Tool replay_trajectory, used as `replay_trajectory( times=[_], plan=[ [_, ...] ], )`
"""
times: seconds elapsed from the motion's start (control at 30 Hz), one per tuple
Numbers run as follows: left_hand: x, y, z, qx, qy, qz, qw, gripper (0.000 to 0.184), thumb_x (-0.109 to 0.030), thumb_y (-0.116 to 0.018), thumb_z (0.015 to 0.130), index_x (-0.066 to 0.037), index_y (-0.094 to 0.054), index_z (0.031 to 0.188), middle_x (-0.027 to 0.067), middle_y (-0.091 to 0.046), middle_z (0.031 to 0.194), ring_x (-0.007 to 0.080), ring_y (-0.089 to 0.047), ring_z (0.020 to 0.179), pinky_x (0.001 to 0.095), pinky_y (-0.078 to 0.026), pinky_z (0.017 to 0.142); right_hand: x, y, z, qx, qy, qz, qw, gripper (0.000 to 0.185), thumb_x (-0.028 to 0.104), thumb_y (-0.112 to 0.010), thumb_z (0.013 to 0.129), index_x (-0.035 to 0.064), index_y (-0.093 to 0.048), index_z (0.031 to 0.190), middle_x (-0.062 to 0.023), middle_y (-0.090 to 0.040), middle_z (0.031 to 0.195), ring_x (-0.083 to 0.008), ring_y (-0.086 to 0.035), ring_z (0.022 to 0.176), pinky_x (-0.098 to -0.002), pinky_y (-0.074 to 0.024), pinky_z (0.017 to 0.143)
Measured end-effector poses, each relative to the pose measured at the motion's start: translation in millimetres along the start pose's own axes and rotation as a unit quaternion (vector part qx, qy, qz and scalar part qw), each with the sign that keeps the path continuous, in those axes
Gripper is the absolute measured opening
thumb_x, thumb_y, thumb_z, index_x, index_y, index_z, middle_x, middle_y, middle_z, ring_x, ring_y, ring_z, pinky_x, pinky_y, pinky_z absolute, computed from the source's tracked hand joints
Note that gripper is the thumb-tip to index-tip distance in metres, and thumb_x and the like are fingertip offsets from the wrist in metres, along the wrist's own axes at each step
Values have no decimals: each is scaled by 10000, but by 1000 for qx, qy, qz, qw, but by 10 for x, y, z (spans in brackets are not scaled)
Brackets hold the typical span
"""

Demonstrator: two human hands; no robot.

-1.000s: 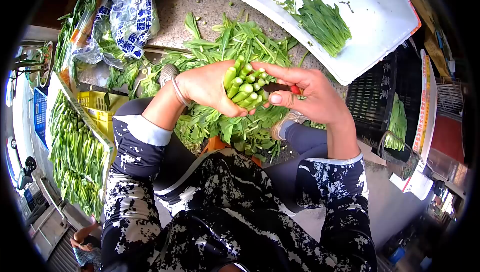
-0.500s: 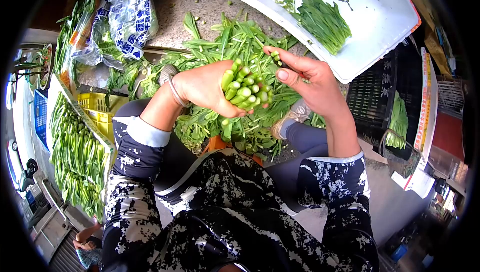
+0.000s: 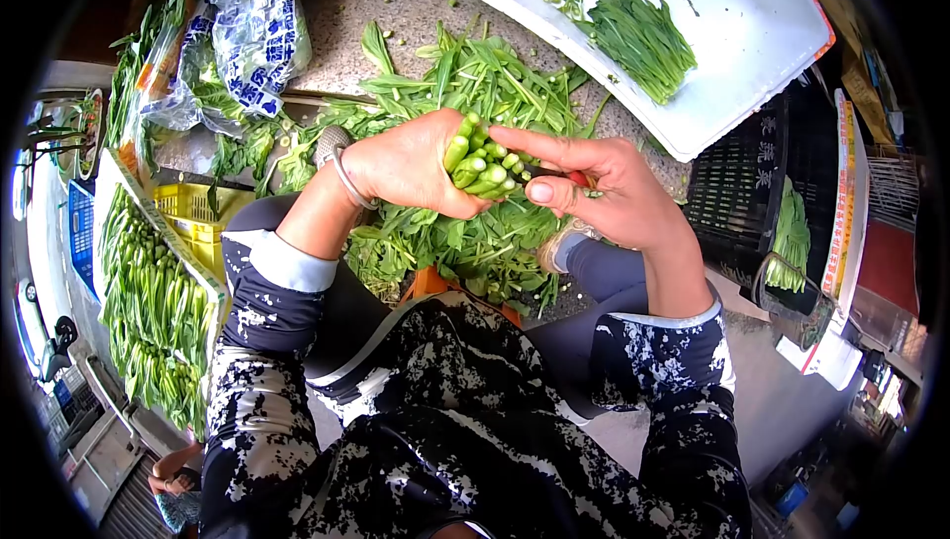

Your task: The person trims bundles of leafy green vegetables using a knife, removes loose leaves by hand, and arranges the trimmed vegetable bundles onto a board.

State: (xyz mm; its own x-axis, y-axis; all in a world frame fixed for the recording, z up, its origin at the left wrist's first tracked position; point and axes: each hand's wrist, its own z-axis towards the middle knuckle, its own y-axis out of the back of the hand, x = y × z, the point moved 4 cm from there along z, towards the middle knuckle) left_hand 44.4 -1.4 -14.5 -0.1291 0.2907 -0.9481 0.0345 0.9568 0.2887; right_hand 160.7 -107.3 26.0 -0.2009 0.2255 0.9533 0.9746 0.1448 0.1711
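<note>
My left hand [image 3: 411, 163] is wrapped round a bunch of leafy green vegetable stems [image 3: 482, 168], their cut ends facing me. Against the right side of the bunch, my right hand [image 3: 614, 193] grips a small knife [image 3: 578, 179]; a bit of its red handle and dark blade shows between thumb and fingers. The index fingertip reaches the stem ends, and most of the blade is hidden. Below both hands lies a wide heap of loose leaves and trimmings [image 3: 495, 84].
A white foam box [image 3: 762, 14] at upper right holds a bundle of greens [image 3: 643, 44]. Beside it stands a black crate [image 3: 727, 183]. On the left are a box of stacked greens [image 3: 148, 301], a yellow crate [image 3: 193, 202] and printed plastic bags [image 3: 259, 29].
My right hand has moved left and down, bringing the knife to the stems. The small cut pieces at its fingertips are no longer visible there. My left hand still holds the bunch.
</note>
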Motion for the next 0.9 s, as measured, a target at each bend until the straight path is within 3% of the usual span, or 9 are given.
replay_trajectory(
  times=[0.3,0.37,0.47,0.5,0.6,0.67,0.73,0.77,0.9],
  plan=[
    [54,-5,32,-38,-7,-46,998,187,-172,-673,644,-49,-600,764,40,-610,666,131,-544,579,260,-465,585,-145,-88,104,-127,78,5,989,298,177,-616,816,150,-599,1112,-52,-668,904,-58,-587,729,-204,-469,677],
    [48,43,44,-55,-8,-49,997,198,-160,-676,638,-49,-602,784,41,-618,688,125,-560,603,258,-471,602,-121,-90,105,-208,108,-3,972,289,193,-612,820,151,-603,1106,-57,-668,882,-61,-592,706,-200,-474,666],
    [84,98,70,-28,45,1,999,283,-93,-703,611,-33,-606,871,30,-649,771,75,-589,682,223,-494,640,-152,-77,84,-309,56,-93,945,288,208,-612,822,160,-604,1106,-45,-665,821,-63,-563,646,-209,-470,632],
    [65,74,63,-4,8,-11,1000,317,-92,-703,608,-41,-609,906,34,-652,792,62,-586,702,220,-497,665,-216,31,83,-346,9,-125,930,290,254,-601,830,176,-604,1109,-48,-652,776,-66,-518,592,-207,-453,601],
    [75,-18,50,-20,3,-120,993,311,-96,-691,624,-37,-597,915,37,-648,788,70,-581,702,217,-491,658,-186,244,81,-261,11,-40,964,370,301,-597,828,180,-557,1175,-28,-619,714,-70,-472,566,-212,-419,565],
    [77,19,61,-18,1,-65,998,290,-90,-688,628,-31,-587,893,32,-637,763,69,-567,679,219,-482,631,-101,168,25,-244,-41,4,969,479,326,-599,825,163,-475,1257,8,-563,643,-62,-434,548,-217,-382,541],
    [74,30,40,-15,2,-9,1000,269,-83,-686,631,-25,-577,871,28,-626,737,68,-553,655,220,-474,603,-96,68,36,-115,-33,-22,993,556,320,-621,812,148,-418,1300,9,-578,682,-55,-427,549,-223,-389,553],
    [80,8,35,-8,22,-35,999,209,-87,-666,635,-33,-575,815,20,-607,694,78,-529,620,242,-462,592,-68,31,37,-69,-43,-23,996,510,266,-616,822,128,-441,1281,-36,-632,803,-61,-505,630,-232,-440,634],
    [48,-31,41,-7,35,-57,998,159,-112,-655,637,-42,-564,747,14,-562,620,94,-481,557,263,-439,555,-32,-31,58,-48,15,13,999,403,164,-586,840,89,-495,1225,-61,-644,957,-85,-571,836,-242,-456,747]
  ],
)
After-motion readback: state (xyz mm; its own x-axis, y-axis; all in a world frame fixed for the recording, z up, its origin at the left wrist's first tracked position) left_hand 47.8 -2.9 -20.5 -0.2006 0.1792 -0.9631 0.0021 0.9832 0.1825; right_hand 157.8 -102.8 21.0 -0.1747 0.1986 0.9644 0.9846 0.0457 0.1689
